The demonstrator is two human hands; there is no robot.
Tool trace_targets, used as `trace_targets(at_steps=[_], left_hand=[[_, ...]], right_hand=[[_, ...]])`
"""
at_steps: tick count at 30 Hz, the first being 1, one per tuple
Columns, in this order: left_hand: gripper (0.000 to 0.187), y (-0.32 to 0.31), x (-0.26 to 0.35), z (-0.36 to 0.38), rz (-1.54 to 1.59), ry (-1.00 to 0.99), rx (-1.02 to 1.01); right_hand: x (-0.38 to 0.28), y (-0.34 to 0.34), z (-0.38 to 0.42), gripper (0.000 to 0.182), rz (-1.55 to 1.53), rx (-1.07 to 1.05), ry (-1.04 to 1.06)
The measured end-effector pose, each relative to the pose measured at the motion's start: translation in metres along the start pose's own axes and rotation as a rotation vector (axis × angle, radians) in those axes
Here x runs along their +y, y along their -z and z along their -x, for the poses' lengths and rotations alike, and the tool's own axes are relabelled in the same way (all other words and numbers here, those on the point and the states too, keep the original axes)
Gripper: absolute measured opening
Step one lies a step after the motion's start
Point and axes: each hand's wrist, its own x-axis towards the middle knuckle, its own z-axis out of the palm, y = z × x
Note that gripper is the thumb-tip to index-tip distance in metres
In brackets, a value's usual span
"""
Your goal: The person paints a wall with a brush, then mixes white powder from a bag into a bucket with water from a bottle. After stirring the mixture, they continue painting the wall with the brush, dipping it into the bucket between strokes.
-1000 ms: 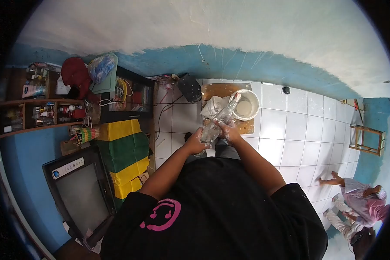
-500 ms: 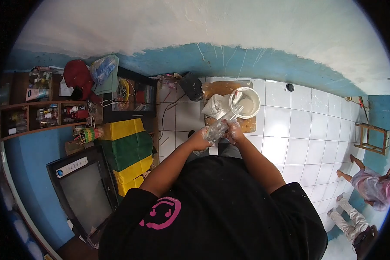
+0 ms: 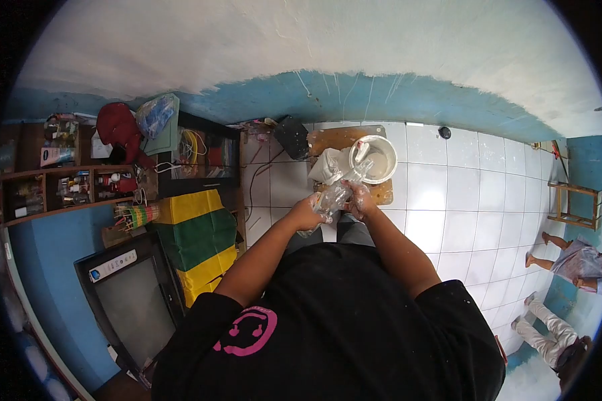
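Both hands meet at a crumpled clear plastic bag in front of my body. My left hand is closed on the bag's left side, and my right hand grips its right side; white smears show on the fingers. Just beyond them a white bucket with whitish contents stands on a wooden stool. A tool with a whitish handle leans inside the bucket. Left of the bucket, a white bag rests on the same stool.
A dark container stands left of the stool. Shelves, a television and a yellow-green cloth are at left. Two people and a wooden frame are at right, beside the tiled floor.
The plastic bag has shifted slightly and changed shape between my hands. At right, the two people's legs have moved a little. The whole view has tilted slightly.
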Motion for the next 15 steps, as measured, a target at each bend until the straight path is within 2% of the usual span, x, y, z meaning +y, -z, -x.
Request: trace_targets(at_steps=[2, 5, 10, 15], left_hand=[[0.064, 0.001, 0.003, -0.001, -0.006, -0.002, 0.003], [0.062, 0.002, 0.009, -0.002, -0.055, 0.009, 0.009], [0.065, 0.002, 0.024, -0.001, -0.112, 0.046, 0.030], [0.069, -0.001, -0.002, -0.013, -0.048, 0.004, -0.012]], right_hand=[[-0.005, -0.002, 0.002, 0.033, -0.007, -0.021, 0.003], [-0.008, -0.008, 0.006, 0.044, -0.052, 0.002, 0.009], [-0.007, -0.003, 0.003, 0.045, -0.081, -0.006, 0.020], [-0.005, 0.001, 0.005, 0.045, -0.072, 0.015, 0.017]])
